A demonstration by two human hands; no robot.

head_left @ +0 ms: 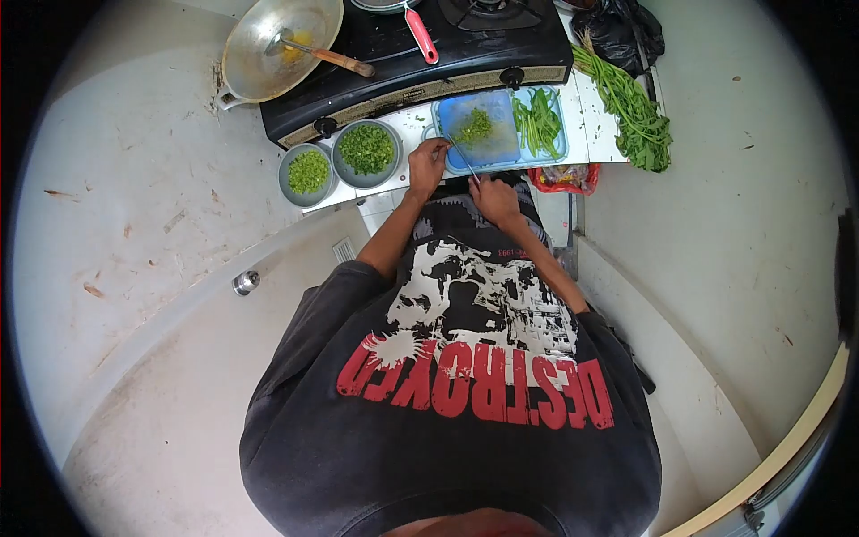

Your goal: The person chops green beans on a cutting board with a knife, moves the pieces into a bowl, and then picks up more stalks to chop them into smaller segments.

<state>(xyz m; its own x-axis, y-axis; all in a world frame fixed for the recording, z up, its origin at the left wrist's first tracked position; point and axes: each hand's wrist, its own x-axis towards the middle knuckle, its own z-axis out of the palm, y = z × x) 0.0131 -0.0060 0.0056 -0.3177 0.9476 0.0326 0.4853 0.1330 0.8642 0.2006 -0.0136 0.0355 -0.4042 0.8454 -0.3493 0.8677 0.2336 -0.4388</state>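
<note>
1. Chopped greens point(475, 127) lie in a small heap near the middle of the blue cutting board point(497, 149). They are at about 1 o'clock from the left hand point(428, 164) and 12 o'clock from the right hand point(495, 199), apart from the fingers of both.
2. The knife point(463, 158) slants from the right hand toward 11 o'clock. Its tip stops just short of the heap and lies close beside the left hand's knuckles.
3. The right hand's fingers are wrapped closed round the knife handle. The left hand's fingers are curled narrow at the board's near-left corner, but the view is too small to tell whether they pinch a stem.
4. The main risk is probably a nick, because the blade runs so near the left hand and a slip toward 9 o'clock would meet those fingers.
5. A second risk is spillage. The board sits at the counter's near edge, so a hard push could shift it or scatter the heap.
6. Uncut stalks point(539, 121) lie on the same board at 3 o'clock from the heap.
7. Two bowls point(366, 149) of cut greens stand at 9 o'clock, near the left wrist, where a careless sweep might knock them.
8. A loose bundle point(633, 106) lies further out at 3 o'clock, and the stove point(447, 67) with its wok point(268, 49) is at 12 o'clock.
</note>
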